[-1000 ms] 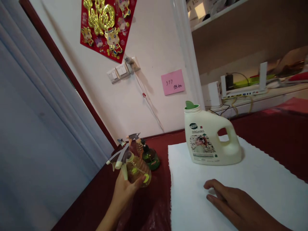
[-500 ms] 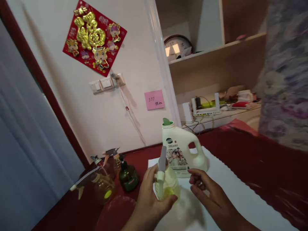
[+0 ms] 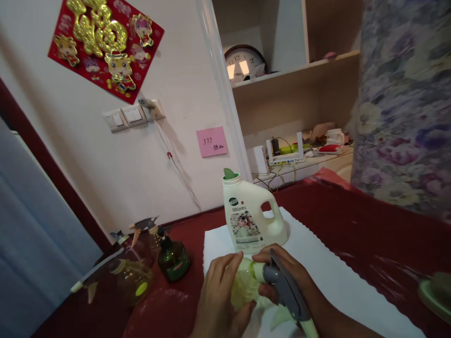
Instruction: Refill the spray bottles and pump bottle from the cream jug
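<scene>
A pale yellow-green spray bottle (image 3: 243, 284) lies tipped on its side between my hands, its grey trigger head (image 3: 287, 288) pointing down to the right. My left hand (image 3: 215, 293) wraps round the bottle's body. Fingers of my right hand (image 3: 305, 277) close on the neck and collar just below the trigger head, and part of that hand is behind the head. Just beyond stands an upright cream jug (image 3: 248, 192) with a handle, its mouth uncapped and a green spout piece inside. It rests on a white sheet (image 3: 214, 241).
To the left stand a dark green pump bottle (image 3: 173, 260) and a clear spray bottle (image 3: 132, 284), with more sprayers behind. A green object (image 3: 437, 295) sits at the right edge. Behind the red tabletop (image 3: 310, 209), a shelf holds a white router (image 3: 285, 157).
The spray bottle went from upright to tilted sideways, its head swinging right. My right hand moved from beside it onto its neck. The camera view shifted slightly right.
</scene>
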A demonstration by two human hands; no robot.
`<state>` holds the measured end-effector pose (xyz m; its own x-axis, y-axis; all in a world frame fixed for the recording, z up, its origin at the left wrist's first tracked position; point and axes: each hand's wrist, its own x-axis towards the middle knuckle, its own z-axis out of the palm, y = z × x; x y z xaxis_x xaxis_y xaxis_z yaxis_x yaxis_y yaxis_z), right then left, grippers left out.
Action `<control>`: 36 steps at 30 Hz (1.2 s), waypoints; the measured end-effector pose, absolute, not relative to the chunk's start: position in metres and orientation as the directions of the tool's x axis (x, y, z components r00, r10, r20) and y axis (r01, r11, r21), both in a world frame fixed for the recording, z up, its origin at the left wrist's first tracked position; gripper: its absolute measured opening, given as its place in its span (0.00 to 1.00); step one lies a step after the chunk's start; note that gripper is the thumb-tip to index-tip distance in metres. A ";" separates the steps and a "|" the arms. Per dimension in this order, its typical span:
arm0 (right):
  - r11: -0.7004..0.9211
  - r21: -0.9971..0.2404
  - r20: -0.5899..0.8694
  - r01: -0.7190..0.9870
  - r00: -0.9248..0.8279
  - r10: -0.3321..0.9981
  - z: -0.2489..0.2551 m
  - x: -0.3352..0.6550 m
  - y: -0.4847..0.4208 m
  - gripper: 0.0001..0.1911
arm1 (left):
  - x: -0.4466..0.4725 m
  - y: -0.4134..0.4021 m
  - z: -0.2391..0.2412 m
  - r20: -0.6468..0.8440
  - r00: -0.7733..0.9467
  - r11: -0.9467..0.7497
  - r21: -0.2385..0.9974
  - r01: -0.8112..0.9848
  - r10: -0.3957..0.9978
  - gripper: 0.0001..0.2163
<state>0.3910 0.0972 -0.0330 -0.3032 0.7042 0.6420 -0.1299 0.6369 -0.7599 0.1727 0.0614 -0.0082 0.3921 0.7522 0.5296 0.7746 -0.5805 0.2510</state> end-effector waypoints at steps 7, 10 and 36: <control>0.669 -0.742 0.667 -0.047 -0.148 0.730 -0.010 0.403 0.086 0.16 | 0.168 0.063 -0.013 0.571 0.339 -0.513 0.173 0.841 0.748 0.37; 0.746 -0.661 0.745 0.078 -0.047 0.665 0.000 0.415 0.089 0.15 | 0.165 0.063 -0.015 0.586 0.319 -0.487 0.149 0.861 0.745 0.37; 0.815 -0.577 0.816 0.057 -0.013 0.578 0.012 0.411 0.085 0.15 | 0.141 0.087 -0.025 0.687 0.457 -0.458 -0.198 0.866 0.566 0.33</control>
<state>0.4113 0.0854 0.0125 -0.0129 0.5782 0.8158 0.0565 0.8150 -0.5767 0.1411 0.0870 -0.0255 0.4566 0.5656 0.6867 0.8663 -0.4584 -0.1984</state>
